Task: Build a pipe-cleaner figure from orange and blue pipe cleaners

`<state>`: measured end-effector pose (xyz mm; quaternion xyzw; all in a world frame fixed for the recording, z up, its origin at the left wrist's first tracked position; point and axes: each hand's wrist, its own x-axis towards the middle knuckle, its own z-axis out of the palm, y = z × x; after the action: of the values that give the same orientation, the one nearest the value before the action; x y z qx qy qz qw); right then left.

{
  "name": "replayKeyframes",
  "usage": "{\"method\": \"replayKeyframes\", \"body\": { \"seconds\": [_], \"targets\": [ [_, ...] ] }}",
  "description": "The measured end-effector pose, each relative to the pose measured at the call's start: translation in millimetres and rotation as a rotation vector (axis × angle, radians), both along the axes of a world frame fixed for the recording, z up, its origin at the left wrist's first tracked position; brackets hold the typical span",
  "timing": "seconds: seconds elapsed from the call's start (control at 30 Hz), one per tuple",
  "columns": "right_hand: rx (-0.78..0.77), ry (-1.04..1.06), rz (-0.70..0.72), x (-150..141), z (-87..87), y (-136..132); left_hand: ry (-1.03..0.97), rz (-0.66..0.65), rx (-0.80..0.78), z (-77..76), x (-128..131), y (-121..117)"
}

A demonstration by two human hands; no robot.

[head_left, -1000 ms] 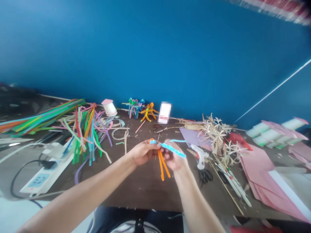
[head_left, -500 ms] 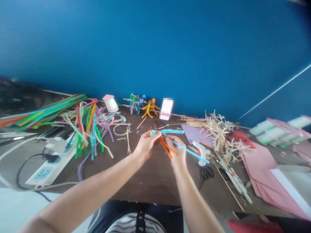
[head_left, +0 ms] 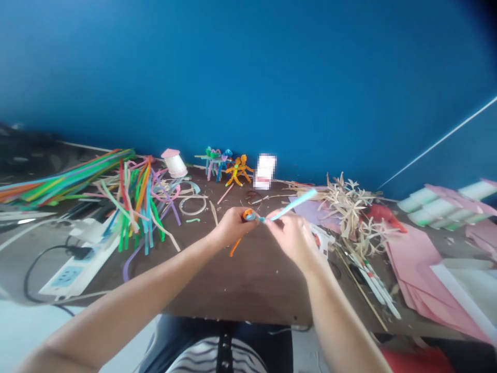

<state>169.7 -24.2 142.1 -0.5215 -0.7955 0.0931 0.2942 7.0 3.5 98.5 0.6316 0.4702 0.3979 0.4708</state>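
Over the middle of the dark table, my left hand (head_left: 234,224) is closed round an orange pipe cleaner figure (head_left: 247,213), one orange end (head_left: 234,247) hanging below the fingers. A light blue pipe cleaner (head_left: 294,203) is wrapped against the orange piece at the left fingertips. My right hand (head_left: 292,234) pinches this blue pipe cleaner just right of the wrap, and its free end sticks up to the right. Behind the hands, orange and yellow pipe cleaner figures (head_left: 237,170) stand beside a blue, green and purple group (head_left: 216,161).
Bundles of coloured pipe cleaners (head_left: 135,202) and a white power strip (head_left: 79,264) lie at left. A white cup with a pink top (head_left: 174,163) stands behind them. At right are dried straw pieces (head_left: 345,199), pink sheets (head_left: 413,259), pens (head_left: 375,285) and white rolls (head_left: 435,207).
My right hand has moved slightly right, drawing the blue pipe cleaner out from the orange piece. The blue end now points up right, and the orange ends hang under my left hand.
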Motion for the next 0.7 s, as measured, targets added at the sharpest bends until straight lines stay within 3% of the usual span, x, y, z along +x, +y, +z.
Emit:
{"method": "replayKeyframes", "body": {
  "seconds": [0.07, 0.17, 0.3, 0.37, 0.53, 0.7],
  "targets": [
    [-0.097, 0.1, 0.077, 5.9, 1.5, 7.6, 0.011, -0.099, -0.017, 3.6, -2.3, -0.3],
    [-0.378, 0.385, 0.162, 11.2, -6.1, 19.1, -0.059, -0.229, -0.079, 9.2, -4.8, -2.5],
    [-0.739, 0.929, 0.196, 7.6, -24.4, 25.6, -0.201, -0.288, -0.137, 13.5, -6.7, -5.5],
    [-0.851, 1.086, 0.178, 2.5, -32.2, 24.5, -0.248, -0.308, -0.144, 12.9, -6.9, -6.1],
    [-0.933, 1.278, 0.135, -11.9, -42.0, 16.8, -0.359, -0.315, -0.163, 4.3, -4.8, -7.1],
    [-0.947, 1.477, 0.136, -20.9, -39.8, 8.1, -0.464, -0.321, -0.215, -1.6, -2.8, -11.1]
  ]
}}
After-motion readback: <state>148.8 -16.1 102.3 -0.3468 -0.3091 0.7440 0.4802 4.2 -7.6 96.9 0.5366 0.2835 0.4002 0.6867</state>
